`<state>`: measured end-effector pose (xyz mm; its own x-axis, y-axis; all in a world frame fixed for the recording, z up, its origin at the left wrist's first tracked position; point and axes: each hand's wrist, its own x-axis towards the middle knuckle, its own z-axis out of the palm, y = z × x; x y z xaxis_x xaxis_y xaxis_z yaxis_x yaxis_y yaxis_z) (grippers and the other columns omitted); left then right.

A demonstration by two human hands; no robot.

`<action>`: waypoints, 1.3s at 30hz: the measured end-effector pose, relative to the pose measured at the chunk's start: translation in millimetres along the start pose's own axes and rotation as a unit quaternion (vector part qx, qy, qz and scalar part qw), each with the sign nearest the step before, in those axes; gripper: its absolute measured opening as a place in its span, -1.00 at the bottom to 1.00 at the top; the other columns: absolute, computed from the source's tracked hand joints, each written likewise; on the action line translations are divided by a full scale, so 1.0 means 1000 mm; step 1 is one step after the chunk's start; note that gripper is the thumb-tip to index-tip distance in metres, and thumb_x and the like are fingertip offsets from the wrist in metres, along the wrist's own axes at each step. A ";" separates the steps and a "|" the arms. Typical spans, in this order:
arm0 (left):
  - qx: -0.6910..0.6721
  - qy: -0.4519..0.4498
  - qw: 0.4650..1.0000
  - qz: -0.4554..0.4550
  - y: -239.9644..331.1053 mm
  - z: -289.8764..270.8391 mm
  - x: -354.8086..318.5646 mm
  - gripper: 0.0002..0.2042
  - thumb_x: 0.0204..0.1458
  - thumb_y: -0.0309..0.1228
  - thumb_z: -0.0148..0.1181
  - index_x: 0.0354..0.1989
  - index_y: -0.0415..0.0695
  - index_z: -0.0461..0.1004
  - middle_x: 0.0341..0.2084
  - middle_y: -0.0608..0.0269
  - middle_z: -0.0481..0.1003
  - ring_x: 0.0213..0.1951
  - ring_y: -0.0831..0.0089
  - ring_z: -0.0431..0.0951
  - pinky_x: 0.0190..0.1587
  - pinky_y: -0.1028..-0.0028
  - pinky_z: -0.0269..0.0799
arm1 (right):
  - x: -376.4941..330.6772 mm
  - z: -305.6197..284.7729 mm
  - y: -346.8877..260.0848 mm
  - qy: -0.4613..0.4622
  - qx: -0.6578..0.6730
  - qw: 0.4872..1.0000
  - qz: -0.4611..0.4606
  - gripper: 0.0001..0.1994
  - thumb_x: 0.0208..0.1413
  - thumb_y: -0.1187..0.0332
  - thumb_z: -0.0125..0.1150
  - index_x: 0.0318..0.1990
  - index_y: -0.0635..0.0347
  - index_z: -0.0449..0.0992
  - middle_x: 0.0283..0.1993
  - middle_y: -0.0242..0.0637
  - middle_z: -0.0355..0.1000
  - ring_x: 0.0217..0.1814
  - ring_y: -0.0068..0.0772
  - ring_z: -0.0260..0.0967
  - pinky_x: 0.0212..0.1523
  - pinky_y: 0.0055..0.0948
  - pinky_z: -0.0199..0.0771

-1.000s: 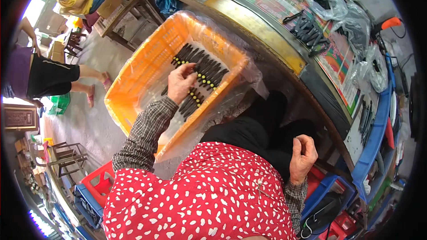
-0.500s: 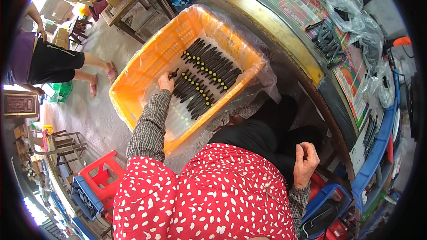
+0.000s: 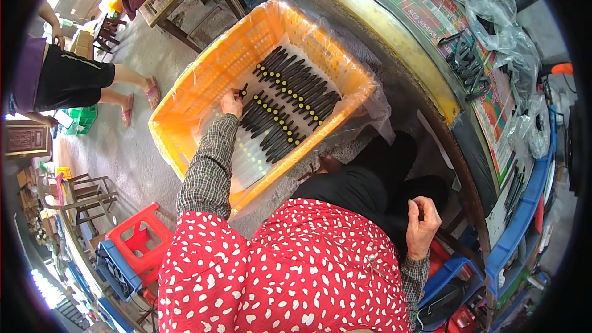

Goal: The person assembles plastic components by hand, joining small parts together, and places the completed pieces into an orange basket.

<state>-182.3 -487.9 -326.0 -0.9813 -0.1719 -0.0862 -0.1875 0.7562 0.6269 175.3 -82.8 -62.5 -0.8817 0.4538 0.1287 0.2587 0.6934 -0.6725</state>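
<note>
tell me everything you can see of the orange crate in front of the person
The orange crate is an oblong, open-topped box, apparently plastic, with slotted walls. A clear plastic liner drapes over its rim and hangs loose on the right. It sits slantwise ahead of the person, slightly left; what supports it is hidden. Inside, slim black pieces with yellow dots lie in slanting rows on a pale layer. The left grip reaches inside; whether the forearm touches the rim is unclear.

Left hand (image 3: pixel 232 103) from over black rods (image 3: pixel 300 86) to beside them
</note>
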 end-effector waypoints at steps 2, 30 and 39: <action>0.010 -0.003 1.000 0.007 -0.008 0.004 0.004 -0.74 -0.08 -0.55 0.13 -0.16 -0.21 0.55 -0.38 0.06 0.59 -0.29 0.26 0.59 -0.19 0.33 0.47 | 0.000 0.001 0.000 -0.004 -0.002 1.000 0.000 -0.91 0.09 0.50 0.18 -0.37 0.31 0.41 -0.49 -0.23 0.33 -0.55 -0.38 0.25 -0.53 -0.43 0.23; 0.051 0.014 0.996 0.068 -0.020 0.034 0.007 -0.64 -0.03 -0.65 -0.03 -0.11 -0.07 0.59 -0.22 -0.06 0.53 -0.13 0.07 0.53 0.00 0.27 0.42 | 0.001 0.008 0.011 -0.015 0.013 1.000 0.003 -0.91 0.06 0.52 0.20 -0.39 0.32 0.41 -0.50 -0.23 0.35 -0.57 -0.38 0.28 -0.55 -0.44 0.25; 0.173 -0.002 0.984 0.029 0.009 0.019 -0.022 -0.58 0.03 -0.59 -0.05 0.03 0.11 0.52 -0.09 0.04 0.44 0.01 0.07 0.40 0.10 0.14 0.29 | 0.000 0.004 0.015 -0.001 0.008 1.000 -0.002 -0.92 0.06 0.53 0.20 -0.39 0.32 0.41 -0.49 -0.23 0.36 -0.58 -0.38 0.29 -0.56 -0.44 0.25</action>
<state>-163.3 -465.7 -333.0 -0.9908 -0.1206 -0.0616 -0.1343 0.9347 0.3292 177.8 -74.9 -75.4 -0.8836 0.4496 0.1306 0.2485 0.6868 -0.6831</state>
